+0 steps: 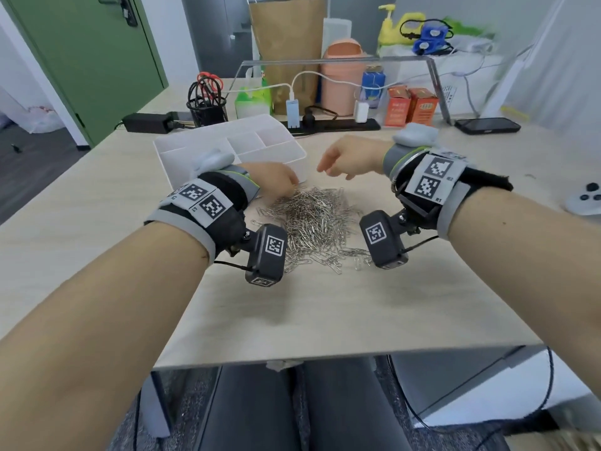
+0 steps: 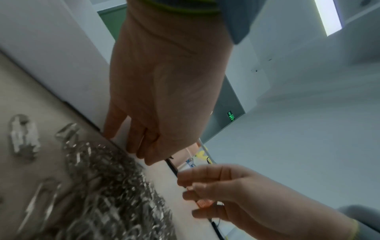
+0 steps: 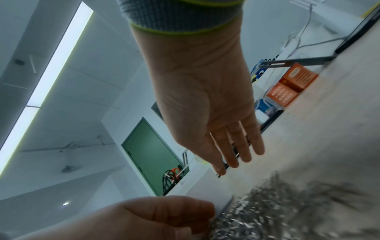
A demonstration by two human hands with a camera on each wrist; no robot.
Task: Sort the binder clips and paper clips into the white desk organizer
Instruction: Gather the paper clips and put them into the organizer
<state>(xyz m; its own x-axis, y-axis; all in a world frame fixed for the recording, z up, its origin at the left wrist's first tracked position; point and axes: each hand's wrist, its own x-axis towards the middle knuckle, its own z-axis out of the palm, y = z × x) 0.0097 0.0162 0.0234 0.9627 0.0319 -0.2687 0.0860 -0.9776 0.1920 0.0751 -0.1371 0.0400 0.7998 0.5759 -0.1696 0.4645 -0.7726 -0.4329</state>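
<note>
Plainly little is sorted: the paper clips (image 1: 313, 219) lie heaped mid-table, the white desk organizer (image 1: 182, 148) behind looks empty. Left hand (image 1: 276, 180) reaches into the heap, grip hidden; right hand (image 1: 348, 157) hovers, released.

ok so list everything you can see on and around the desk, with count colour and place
paper clips: one big loose pile, silver, desk centre, between the wrists
desk organizer: one, white, compartments look empty, behind the pile
desk: one, light wood
mesh pen cup: one, black, red-handled scissors in it, back left
power adapter: one, black, left of the cup
small bin: one, pink, back centre
boxes: two, orange, back right
phone: one, black, far right
paper bag: one, brown, behind the desk
door: one, green, left
left hand: at the pile's far left edge, by the organizer; grip unclear
right hand: above the pile, fingers relaxed, holding nothing
</note>
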